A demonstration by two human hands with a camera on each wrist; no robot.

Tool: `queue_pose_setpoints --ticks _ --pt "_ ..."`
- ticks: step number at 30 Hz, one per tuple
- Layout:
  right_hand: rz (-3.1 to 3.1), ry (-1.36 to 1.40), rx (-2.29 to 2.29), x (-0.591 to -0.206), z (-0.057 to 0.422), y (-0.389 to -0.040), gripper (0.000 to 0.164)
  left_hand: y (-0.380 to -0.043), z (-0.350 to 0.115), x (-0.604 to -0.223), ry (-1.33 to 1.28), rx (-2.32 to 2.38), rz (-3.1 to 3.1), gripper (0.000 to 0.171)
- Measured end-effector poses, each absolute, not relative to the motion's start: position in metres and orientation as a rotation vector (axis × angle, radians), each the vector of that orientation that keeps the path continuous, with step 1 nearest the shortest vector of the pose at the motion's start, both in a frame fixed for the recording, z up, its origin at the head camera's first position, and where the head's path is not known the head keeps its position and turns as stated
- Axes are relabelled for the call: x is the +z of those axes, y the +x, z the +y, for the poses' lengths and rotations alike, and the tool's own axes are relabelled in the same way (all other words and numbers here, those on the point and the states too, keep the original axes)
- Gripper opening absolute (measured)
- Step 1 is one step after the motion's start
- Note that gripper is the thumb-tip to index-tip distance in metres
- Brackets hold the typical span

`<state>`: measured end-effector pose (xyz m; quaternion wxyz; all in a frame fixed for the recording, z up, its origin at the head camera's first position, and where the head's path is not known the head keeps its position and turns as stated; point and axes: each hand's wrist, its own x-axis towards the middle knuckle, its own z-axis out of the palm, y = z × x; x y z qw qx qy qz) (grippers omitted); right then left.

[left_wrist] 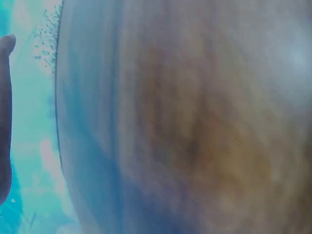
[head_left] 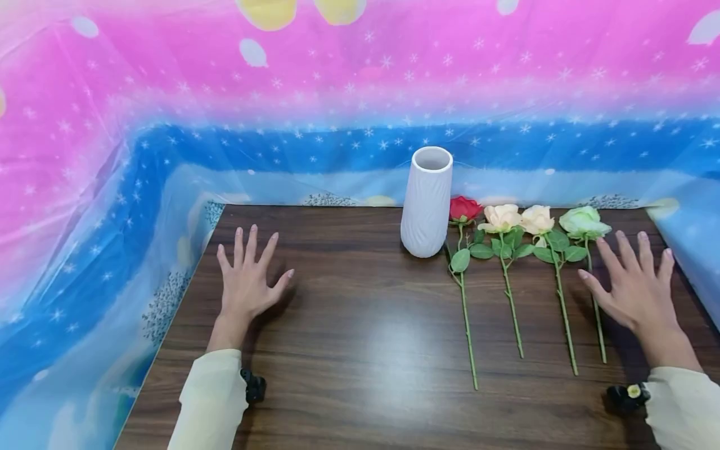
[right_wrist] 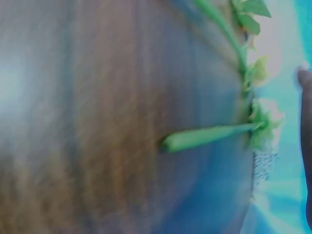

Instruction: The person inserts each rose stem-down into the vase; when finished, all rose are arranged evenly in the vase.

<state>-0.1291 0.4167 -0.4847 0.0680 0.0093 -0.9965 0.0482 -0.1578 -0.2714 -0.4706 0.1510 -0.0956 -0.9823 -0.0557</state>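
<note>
My left hand (head_left: 247, 284) is spread over the left side of the wooden table, with nothing in its fingers. On the right, my right hand (head_left: 638, 290) is also spread, partly over the stem of a pale green rose (head_left: 585, 223); whether it touches the stem I cannot tell. To its left lie two cream roses (head_left: 502, 219) and a red rose (head_left: 464, 209), stems toward me. A white ribbed vase (head_left: 426, 206) stands upright beside the red rose. In the blurred right wrist view, a green stem (right_wrist: 204, 136) points toward the camera.
The dark wooden table (head_left: 337, 325) ends at a back edge against a pink and blue patterned cloth (head_left: 315, 75), which also hangs along the left and right sides. Black wrist cameras (head_left: 254, 386) sit at both cuffs.
</note>
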Motion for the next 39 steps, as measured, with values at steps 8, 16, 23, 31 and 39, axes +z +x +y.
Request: queue_pose_setpoints --ticks 8,16,23,31,39 --pt "-2.942 0.086 0.139 -0.468 0.400 -0.132 0.069 -0.162 -0.253 -0.461 -0.271 -0.249 -2.771 0.082" --pt "-2.815 0.238 0.282 -0.445 0.381 -0.139 0.041 -0.168 -0.237 -0.444 -0.224 -0.466 -2.741 0.069" --pt "-2.831 0.219 0.520 -0.431 0.368 -0.138 0.044 -0.168 -0.226 -0.432 -0.212 -0.597 -2.749 0.070" --pt "-2.829 0.225 0.693 -0.422 0.356 -0.135 0.048 -0.169 -0.202 -0.419 -0.256 -0.773 -2.721 0.070" --pt "-2.847 0.219 0.847 -0.419 0.342 -0.139 0.049 -0.174 -0.181 -0.407 -0.324 -0.929 -2.667 0.071"
